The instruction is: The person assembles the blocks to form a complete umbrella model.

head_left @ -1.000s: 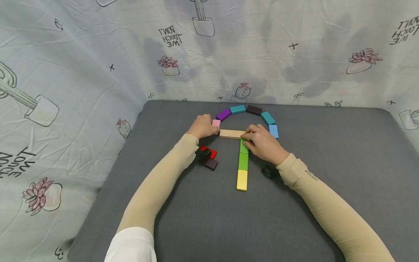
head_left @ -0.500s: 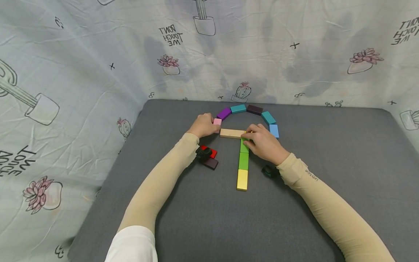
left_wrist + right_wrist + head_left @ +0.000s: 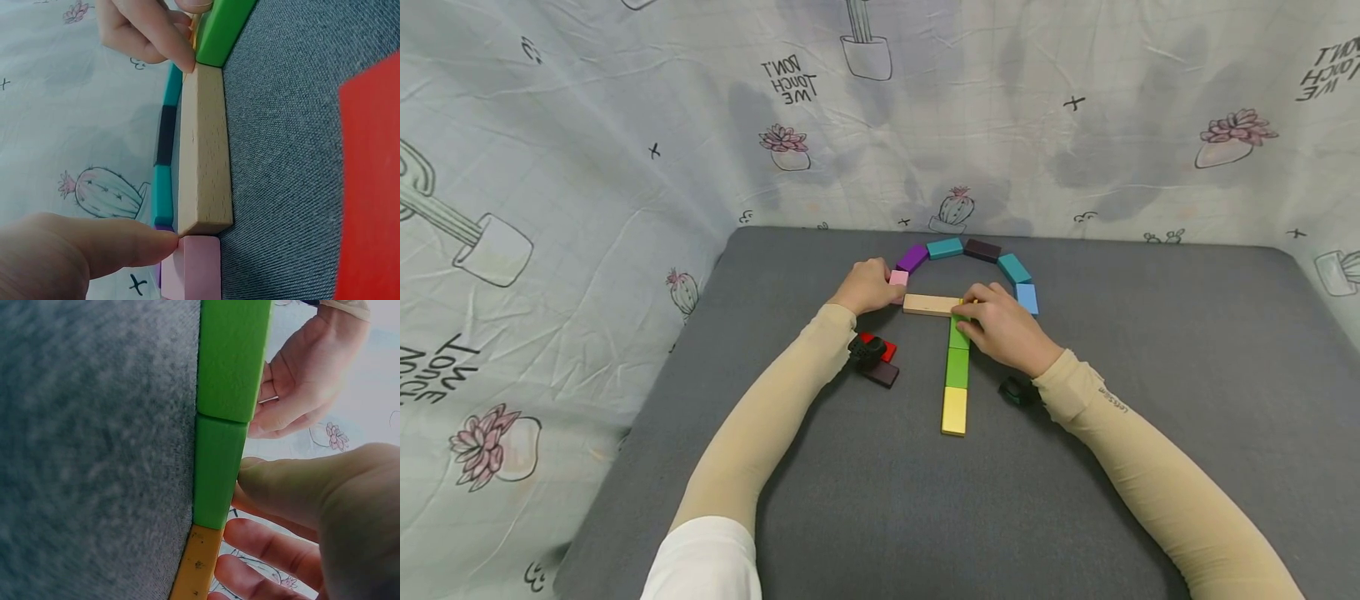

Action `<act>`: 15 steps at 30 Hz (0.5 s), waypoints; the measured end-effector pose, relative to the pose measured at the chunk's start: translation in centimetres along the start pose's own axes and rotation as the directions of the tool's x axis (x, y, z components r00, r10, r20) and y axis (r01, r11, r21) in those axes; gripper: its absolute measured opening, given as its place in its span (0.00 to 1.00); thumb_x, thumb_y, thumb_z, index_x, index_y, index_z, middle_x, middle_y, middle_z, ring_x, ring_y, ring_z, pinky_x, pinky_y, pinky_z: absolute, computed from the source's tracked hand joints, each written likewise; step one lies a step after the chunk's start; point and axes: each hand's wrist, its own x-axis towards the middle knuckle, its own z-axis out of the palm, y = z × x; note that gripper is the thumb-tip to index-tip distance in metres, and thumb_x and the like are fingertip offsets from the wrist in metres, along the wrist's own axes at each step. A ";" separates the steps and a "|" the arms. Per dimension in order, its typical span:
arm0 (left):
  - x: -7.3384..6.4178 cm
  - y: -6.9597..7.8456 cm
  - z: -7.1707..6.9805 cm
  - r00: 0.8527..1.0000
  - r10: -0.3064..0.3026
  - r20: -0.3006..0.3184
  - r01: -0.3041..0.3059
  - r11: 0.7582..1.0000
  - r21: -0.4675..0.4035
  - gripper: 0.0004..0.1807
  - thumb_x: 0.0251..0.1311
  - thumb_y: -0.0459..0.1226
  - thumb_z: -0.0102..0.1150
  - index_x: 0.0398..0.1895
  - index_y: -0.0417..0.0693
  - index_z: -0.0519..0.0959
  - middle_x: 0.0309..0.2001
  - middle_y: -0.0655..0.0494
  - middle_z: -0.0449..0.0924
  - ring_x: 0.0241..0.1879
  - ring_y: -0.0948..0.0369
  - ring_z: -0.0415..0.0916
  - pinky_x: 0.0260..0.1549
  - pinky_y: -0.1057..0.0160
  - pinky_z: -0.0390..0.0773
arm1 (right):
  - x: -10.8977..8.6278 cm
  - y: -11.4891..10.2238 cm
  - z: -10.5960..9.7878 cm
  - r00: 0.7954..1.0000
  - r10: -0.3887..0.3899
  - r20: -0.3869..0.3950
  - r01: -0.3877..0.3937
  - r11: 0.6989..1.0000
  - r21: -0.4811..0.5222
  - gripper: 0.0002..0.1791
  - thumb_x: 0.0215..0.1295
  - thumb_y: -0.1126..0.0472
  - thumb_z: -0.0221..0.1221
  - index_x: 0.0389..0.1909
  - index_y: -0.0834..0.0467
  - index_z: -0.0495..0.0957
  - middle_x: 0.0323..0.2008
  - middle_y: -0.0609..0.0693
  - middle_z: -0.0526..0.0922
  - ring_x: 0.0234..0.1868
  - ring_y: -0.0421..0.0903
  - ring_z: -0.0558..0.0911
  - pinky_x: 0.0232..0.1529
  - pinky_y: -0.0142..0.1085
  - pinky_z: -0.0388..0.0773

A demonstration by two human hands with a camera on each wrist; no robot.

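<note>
My left hand (image 3: 867,287) holds a pink block (image 3: 898,283) at the left end of an arc of coloured blocks; in the left wrist view a digit touches its edge, and the other fingers are hidden. Right beside that block lies a plain wooden block (image 3: 929,305). My right hand (image 3: 1003,329) rests over the wooden block's right end, with fingertips along an orange-yellow block (image 3: 197,562) and the thumb at a green block (image 3: 219,469). From there a second green block (image 3: 957,367) and a yellow block (image 3: 954,411) run toward me in a line.
The arc continues with a purple block (image 3: 912,258), a teal block (image 3: 945,247), a dark block (image 3: 982,250), another teal block (image 3: 1014,268) and a blue block (image 3: 1026,298). Under my left wrist lie a red block (image 3: 887,350) and a dark brown block (image 3: 882,374). A printed curtain (image 3: 1000,133) hangs behind the grey table (image 3: 865,500).
The pink block has shifted slightly, showing more of its near side, with my left hand on it. My right hand and the other blocks have stayed in place.
</note>
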 end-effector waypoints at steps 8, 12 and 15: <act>0.0 0.1 0.1 1.000 -0.009 0.003 0.009 1.000 -0.002 0.24 0.69 0.47 0.60 0.56 0.37 0.77 0.52 0.44 0.81 0.43 0.53 0.75 0.46 0.54 0.79 | 0.0 -0.1 -0.1 1.000 0.005 0.003 -0.005 1.000 0.000 0.11 0.69 0.64 0.68 0.49 0.64 0.88 0.45 0.59 0.83 0.43 0.56 0.76 0.44 0.46 0.77; -0.1 0.2 0.0 1.000 -0.008 -0.003 0.008 1.000 -0.003 0.23 0.69 0.47 0.61 0.55 0.37 0.77 0.51 0.44 0.82 0.42 0.53 0.76 0.45 0.55 0.79 | 0.0 -0.1 -0.1 1.000 0.006 0.000 -0.006 1.000 -0.003 0.11 0.69 0.65 0.68 0.48 0.65 0.88 0.45 0.60 0.83 0.43 0.56 0.76 0.44 0.46 0.77; -0.2 0.2 0.0 1.000 -0.001 -0.022 0.001 1.000 0.000 0.24 0.68 0.47 0.60 0.56 0.36 0.78 0.52 0.43 0.82 0.42 0.53 0.76 0.46 0.53 0.81 | -0.1 -0.1 -0.2 1.000 0.001 -0.003 -0.001 1.000 -0.005 0.11 0.69 0.65 0.68 0.48 0.65 0.88 0.45 0.60 0.82 0.43 0.56 0.76 0.43 0.46 0.77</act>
